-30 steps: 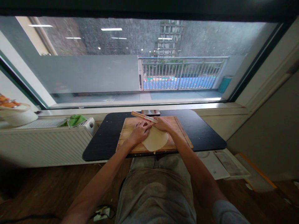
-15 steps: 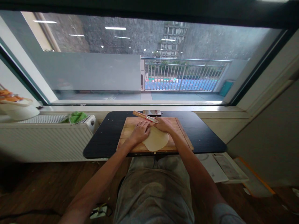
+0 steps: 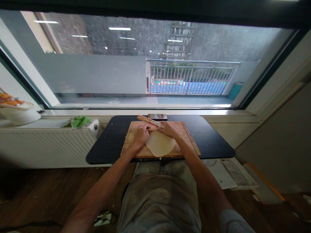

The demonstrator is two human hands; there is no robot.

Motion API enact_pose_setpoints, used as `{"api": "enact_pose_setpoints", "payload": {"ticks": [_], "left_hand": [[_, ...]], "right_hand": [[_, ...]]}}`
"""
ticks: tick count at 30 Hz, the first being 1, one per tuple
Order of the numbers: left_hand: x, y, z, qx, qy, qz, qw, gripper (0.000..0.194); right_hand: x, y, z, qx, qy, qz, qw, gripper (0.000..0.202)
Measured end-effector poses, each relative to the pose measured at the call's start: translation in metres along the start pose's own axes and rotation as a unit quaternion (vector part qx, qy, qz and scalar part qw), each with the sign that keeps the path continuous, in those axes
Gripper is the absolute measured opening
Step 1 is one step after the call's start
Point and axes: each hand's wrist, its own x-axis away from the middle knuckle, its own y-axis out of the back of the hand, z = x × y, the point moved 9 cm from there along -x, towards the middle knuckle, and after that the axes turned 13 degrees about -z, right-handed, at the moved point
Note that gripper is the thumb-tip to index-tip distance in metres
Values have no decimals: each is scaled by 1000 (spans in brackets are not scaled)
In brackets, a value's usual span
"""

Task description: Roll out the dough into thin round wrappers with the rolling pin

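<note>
A pale, flat round of dough (image 3: 160,144) lies on a wooden board (image 3: 128,139) on the black table. My left hand (image 3: 141,135) is at the upper left edge of the dough, its fingers curled together; whether anything is between them is too small to tell. At the upper right edge of the dough is my right hand (image 3: 168,129), with its fingers closed around the near end of a thin rolling pin (image 3: 147,119). The pin slants up and left beyond the dough, over the board's far edge.
The black table (image 3: 211,142) stands against the window sill, with a small flat object (image 3: 157,116) at its far edge. A radiator (image 3: 48,145) with a green cloth (image 3: 80,121) is at the left. Low at the right is a white shelf (image 3: 218,174).
My left hand has moved left off the middle of the dough's upper edge, and its fingers have curled in. More of the dough shows. The right hand and pin have barely moved.
</note>
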Motion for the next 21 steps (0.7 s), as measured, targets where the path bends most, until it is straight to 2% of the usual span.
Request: {"api": "enact_pose_setpoints", "payload": {"ticks": [4, 14, 21], "left_hand": [[1, 10, 8, 13, 43, -35, 998, 31], [0, 25, -2, 12, 56, -75, 996, 22], [1, 23, -3, 1, 51, -62, 997, 20]], "right_hand": [[-2, -4, -5, 6, 2, -13, 1000, 57], [0, -5, -6, 17, -12, -21, 1000, 55], [2, -7, -8, 5, -28, -7, 1000, 59]]}}
